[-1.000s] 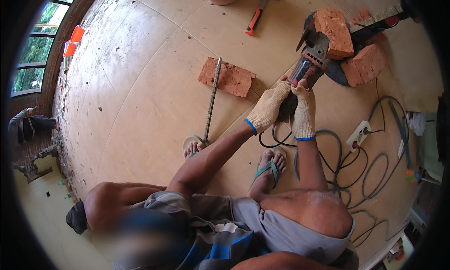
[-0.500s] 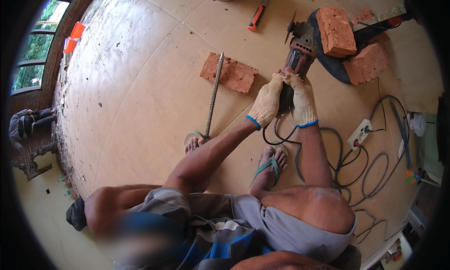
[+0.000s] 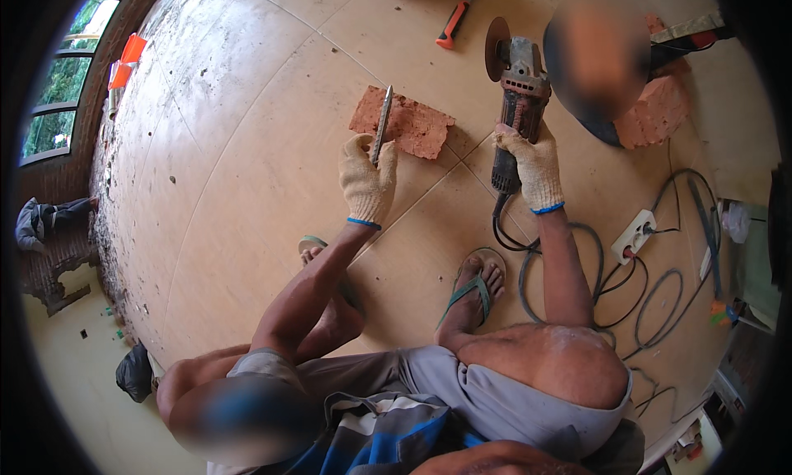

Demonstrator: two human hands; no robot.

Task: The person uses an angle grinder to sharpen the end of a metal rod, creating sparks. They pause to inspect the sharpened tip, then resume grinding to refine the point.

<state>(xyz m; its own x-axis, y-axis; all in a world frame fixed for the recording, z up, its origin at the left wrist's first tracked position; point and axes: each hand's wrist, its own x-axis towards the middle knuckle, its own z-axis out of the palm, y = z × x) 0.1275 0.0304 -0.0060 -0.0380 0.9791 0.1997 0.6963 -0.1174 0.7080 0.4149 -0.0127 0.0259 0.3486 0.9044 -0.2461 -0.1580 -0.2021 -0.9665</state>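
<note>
A ribbed steel rebar rod [image 3: 383, 122] lies with its far end over a red brick [image 3: 422, 130] on the tiled floor. My left hand [image 3: 368, 182], in a cream knit glove with a blue cuff, is closed round the rod just short of the brick; the rod below the hand is hidden. In my gloved right hand [image 3: 538, 170] is an angle grinder [image 3: 523, 100], gripped by its body. Its brown disc [image 3: 497, 49] points away from me, to the right of the brick and apart from the rod. I cannot tell whether the disc spins.
A hammer with a red and black handle [image 3: 453, 25] lies at the far side. More bricks [image 3: 657, 112] stand at the right. A white power strip [image 3: 634, 236] and looped black cables [image 3: 660, 310] lie by my right foot. Another person [image 3: 35, 225] is at the far left.
My left hand has left the grinder and moved left onto the rod. My right hand keeps the grinder, which has turned to show more of its disc. My left foot has shifted left.
</note>
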